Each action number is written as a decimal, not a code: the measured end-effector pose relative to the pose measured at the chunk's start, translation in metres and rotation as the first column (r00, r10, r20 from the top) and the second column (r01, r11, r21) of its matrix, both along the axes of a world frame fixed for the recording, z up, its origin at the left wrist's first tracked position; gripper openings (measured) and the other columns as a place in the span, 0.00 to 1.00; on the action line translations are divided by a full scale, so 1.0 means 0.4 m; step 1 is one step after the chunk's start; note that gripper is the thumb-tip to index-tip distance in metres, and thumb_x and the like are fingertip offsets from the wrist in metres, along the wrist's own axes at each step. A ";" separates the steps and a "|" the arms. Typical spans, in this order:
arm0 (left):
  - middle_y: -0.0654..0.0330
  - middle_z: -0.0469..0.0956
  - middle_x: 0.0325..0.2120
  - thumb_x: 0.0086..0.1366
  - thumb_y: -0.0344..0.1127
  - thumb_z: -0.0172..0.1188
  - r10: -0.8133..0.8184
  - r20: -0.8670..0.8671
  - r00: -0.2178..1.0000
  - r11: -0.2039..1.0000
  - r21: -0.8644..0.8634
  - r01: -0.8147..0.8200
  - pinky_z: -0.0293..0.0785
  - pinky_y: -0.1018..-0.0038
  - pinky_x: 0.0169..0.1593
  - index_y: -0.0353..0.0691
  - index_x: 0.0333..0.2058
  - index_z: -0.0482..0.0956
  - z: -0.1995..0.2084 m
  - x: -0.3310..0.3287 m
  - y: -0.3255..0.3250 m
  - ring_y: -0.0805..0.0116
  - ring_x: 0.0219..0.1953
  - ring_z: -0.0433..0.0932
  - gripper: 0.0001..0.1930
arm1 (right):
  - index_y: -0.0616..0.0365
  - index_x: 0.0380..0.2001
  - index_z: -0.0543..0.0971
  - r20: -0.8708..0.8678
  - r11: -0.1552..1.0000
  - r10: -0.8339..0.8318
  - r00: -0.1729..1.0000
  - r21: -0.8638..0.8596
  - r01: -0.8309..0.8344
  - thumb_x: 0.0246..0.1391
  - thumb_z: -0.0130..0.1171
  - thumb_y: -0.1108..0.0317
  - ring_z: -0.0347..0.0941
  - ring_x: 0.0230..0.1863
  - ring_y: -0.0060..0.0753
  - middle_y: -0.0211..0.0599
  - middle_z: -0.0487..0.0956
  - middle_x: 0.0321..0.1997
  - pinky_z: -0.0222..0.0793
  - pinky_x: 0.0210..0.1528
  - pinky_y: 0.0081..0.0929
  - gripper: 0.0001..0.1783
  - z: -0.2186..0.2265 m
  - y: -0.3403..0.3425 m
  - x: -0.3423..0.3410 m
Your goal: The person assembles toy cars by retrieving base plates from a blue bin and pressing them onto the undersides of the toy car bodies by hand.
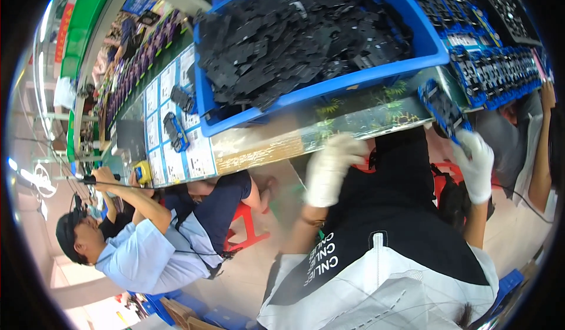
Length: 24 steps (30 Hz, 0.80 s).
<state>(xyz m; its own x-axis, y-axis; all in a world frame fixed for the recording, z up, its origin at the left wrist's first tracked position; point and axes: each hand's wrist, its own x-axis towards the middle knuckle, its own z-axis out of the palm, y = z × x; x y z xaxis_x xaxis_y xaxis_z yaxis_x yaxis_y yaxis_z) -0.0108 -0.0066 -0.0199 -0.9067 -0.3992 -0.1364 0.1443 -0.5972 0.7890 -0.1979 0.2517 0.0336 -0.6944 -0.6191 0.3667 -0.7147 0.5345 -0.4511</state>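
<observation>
My right hand [475, 164], in a white glove, is closed on the lower end of a blue and black toy car body [442, 107]. The long part tilts up and to the left, over the table's near edge. My left hand [333, 168], also gloved in white, is raised at the same edge, left of my lap. Motion smears its fingers, and I make out nothing in them. Beyond it stands a large blue bin [329, 84] heaped with flat black plastic pieces [294, 35].
Rows of similar blue and black parts [497, 74] stand at the right. Two more parts [175, 131] lie on printed sheets [200, 153] at the left, near a yellow tape measure [143, 171]. A co-worker [141, 247] sits on the left; another person's arm [541, 147] shows at far right.
</observation>
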 end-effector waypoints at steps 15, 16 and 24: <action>0.54 0.71 0.51 0.45 0.70 0.61 0.336 -0.111 0.935 0.833 0.499 -0.240 0.67 0.51 0.59 0.48 0.59 0.63 0.021 0.047 0.050 0.47 0.57 0.68 0.46 | 0.53 0.34 0.79 -0.280 0.863 0.485 0.828 0.003 -0.505 0.42 0.63 0.70 0.74 0.31 0.39 0.35 0.78 0.31 0.68 0.31 0.32 0.12 0.214 -0.332 -0.014; 0.54 0.71 0.51 0.45 0.70 0.61 0.343 -0.114 0.932 0.834 0.494 -0.247 0.67 0.51 0.59 0.48 0.59 0.63 0.019 0.055 0.049 0.47 0.57 0.68 0.46 | 0.55 0.35 0.79 -0.189 0.869 0.473 0.861 -0.063 -0.491 0.44 0.62 0.71 0.75 0.34 0.40 0.37 0.78 0.33 0.70 0.35 0.32 0.11 0.225 -0.387 -0.058; 0.54 0.72 0.50 0.47 0.72 0.57 0.314 -0.061 0.947 0.848 0.468 -0.251 0.68 0.48 0.58 0.45 0.58 0.64 0.002 0.067 0.066 0.49 0.55 0.70 0.47 | 0.50 0.48 0.76 -0.497 0.714 0.654 0.571 0.153 -0.683 0.48 0.62 0.57 0.68 0.56 0.44 0.41 0.72 0.54 0.66 0.56 0.38 0.22 0.255 -0.785 -0.125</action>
<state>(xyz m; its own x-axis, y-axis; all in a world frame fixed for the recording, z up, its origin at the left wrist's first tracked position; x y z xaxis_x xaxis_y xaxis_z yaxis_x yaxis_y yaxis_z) 0.0158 0.0199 -0.0193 -0.7860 -0.5646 -0.2516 0.4430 -0.7985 0.4077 -0.2481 -0.0621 0.1356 0.1934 -0.8035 0.5631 -0.9786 -0.1993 0.0516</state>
